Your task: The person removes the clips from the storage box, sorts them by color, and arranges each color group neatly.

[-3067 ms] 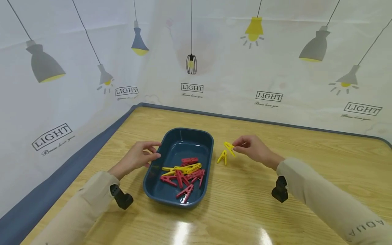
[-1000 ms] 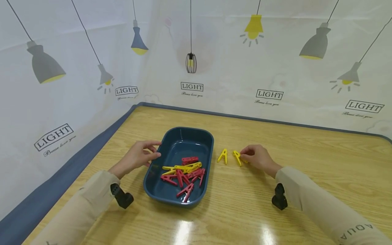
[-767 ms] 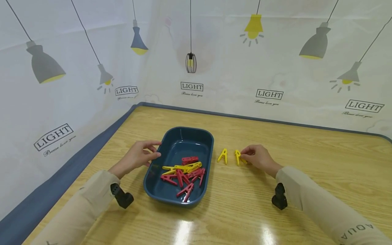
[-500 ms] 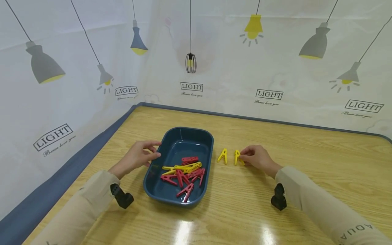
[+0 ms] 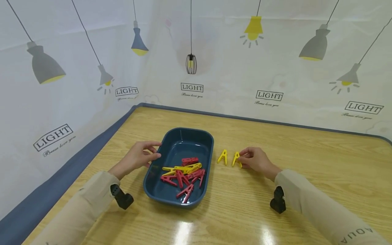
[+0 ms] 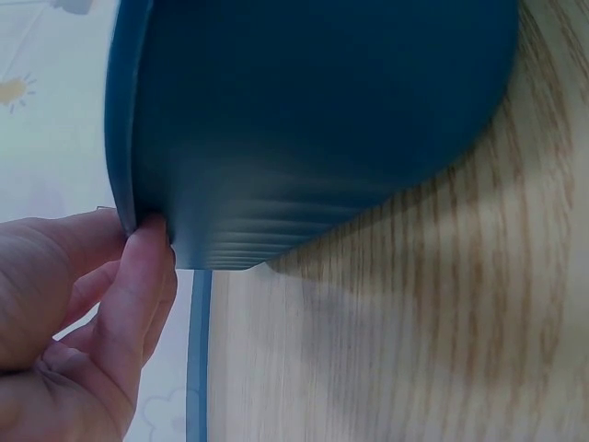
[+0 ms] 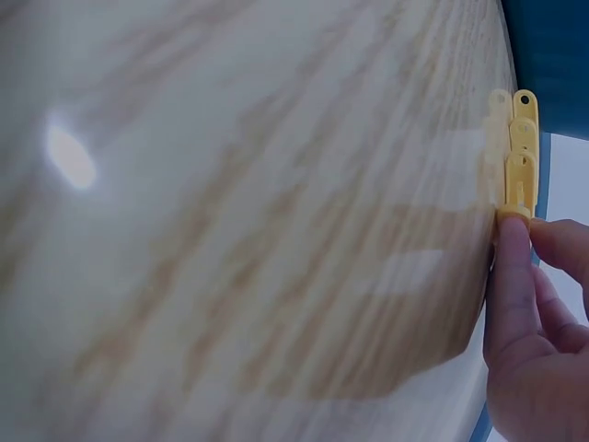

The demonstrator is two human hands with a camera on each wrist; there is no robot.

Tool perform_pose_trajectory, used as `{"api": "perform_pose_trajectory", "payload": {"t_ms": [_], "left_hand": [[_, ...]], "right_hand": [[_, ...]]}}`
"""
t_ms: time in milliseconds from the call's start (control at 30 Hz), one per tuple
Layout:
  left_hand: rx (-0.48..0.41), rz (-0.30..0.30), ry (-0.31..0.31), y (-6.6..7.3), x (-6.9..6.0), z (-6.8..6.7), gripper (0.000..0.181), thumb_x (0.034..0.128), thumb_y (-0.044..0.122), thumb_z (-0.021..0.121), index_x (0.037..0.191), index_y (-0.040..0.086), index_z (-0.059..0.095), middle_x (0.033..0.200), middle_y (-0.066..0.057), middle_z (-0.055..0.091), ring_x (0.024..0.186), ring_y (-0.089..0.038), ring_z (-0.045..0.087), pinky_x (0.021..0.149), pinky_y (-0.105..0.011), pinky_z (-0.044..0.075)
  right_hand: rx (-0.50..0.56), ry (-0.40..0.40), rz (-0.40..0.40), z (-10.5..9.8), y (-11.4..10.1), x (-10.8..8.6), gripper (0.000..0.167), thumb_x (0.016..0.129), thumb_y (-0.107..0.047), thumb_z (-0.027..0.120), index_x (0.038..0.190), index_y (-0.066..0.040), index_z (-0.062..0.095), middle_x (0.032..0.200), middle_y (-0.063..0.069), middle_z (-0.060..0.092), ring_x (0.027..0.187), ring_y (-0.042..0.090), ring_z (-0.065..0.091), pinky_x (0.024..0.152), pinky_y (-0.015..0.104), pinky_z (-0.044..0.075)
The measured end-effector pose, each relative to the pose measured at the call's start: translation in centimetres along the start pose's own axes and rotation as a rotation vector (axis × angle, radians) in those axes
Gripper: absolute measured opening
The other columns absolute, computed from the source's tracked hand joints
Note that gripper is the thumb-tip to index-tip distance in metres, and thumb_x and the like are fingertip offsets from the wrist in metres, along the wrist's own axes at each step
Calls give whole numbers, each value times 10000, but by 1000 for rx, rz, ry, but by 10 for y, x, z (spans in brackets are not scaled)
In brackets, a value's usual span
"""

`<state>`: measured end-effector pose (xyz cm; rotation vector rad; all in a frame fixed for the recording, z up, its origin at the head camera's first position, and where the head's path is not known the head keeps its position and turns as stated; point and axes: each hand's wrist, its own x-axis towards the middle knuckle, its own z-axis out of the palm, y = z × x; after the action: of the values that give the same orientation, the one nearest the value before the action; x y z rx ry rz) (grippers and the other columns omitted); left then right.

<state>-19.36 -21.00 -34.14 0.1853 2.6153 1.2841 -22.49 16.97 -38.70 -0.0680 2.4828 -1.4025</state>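
Observation:
My left hand pinches the left rim of a dark blue rectangular tray; thumb and fingers sit on either side of that rim in the left wrist view. Inside the tray lie several red clothespins and a few yellow clothespins, heaped toward the near half. To the right of the tray one yellow clothespin stands on the table with its legs spread. Beside it, the thumb and index finger of my right hand pinch a second yellow clothespin, standing on the wood.
The wooden table runs up to a dark blue border at the back. Behind it hangs a white sheet printed with lamps. A black wrist camera is strapped to the left sleeve, another camera to the right.
The right hand has brought the second yellow clothespin down from the air onto the table, turned it, and shifted it slightly left. The left hand and tray stay put.

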Motion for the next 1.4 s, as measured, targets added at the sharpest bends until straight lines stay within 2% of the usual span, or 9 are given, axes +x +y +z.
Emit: {"api": "perform_pose_trajectory", "payload": {"t_ms": [567, 767, 933, 1067, 1200, 1400], "left_hand": [[7, -6, 6, 0, 0, 1, 455, 843, 144, 609, 1269, 53, 478, 894, -108, 534, 745, -213, 608, 573, -322, 515], [11, -12, 7, 0, 0, 0, 458, 843, 146, 609, 1272, 54, 475, 899, -109, 535, 753, -209, 608, 575, -322, 515], [2, -2, 5, 1, -1, 0, 451, 846, 139, 604, 1268, 45, 476, 895, -113, 537, 752, -218, 610, 569, -333, 514], [1, 2, 2, 2, -2, 0, 453, 847, 137, 603, 1269, 38, 472, 898, -114, 537, 752, -221, 610, 567, -329, 514], [-5, 3, 5, 1, -2, 0, 454, 846, 132, 603, 1270, 36, 471, 897, -116, 535, 749, -221, 609, 570, -334, 514], [5, -11, 7, 2, -1, 1, 460, 845, 145, 606, 1274, 49, 471, 913, -119, 536, 744, -210, 605, 575, -325, 514]], "right_hand": [[15, 9, -6, 1, 0, -2, 251, 843, -70, 594, 1045, 69, 543, 872, 119, 578, 685, 121, 590, 636, 289, 514], [28, -17, -52, -7, -6, -7, 254, 874, -71, 548, 1064, 95, 519, 898, 155, 591, 711, 164, 606, 653, 309, 513], [26, -43, -81, -11, -19, -11, 267, 878, -97, 549, 1069, 88, 523, 880, 172, 595, 695, 193, 609, 656, 326, 514], [38, -83, -112, -9, -34, -15, 289, 878, -102, 550, 1088, 93, 512, 931, 224, 580, 743, 256, 606, 695, 357, 507], [66, -130, -159, -4, -50, -17, 313, 877, -100, 551, 1101, 112, 497, 947, 248, 571, 763, 271, 602, 724, 389, 496], [98, -194, -245, 10, -71, -16, 286, 867, -106, 567, 1063, 98, 524, 889, 196, 588, 758, 287, 607, 713, 422, 494]]}}
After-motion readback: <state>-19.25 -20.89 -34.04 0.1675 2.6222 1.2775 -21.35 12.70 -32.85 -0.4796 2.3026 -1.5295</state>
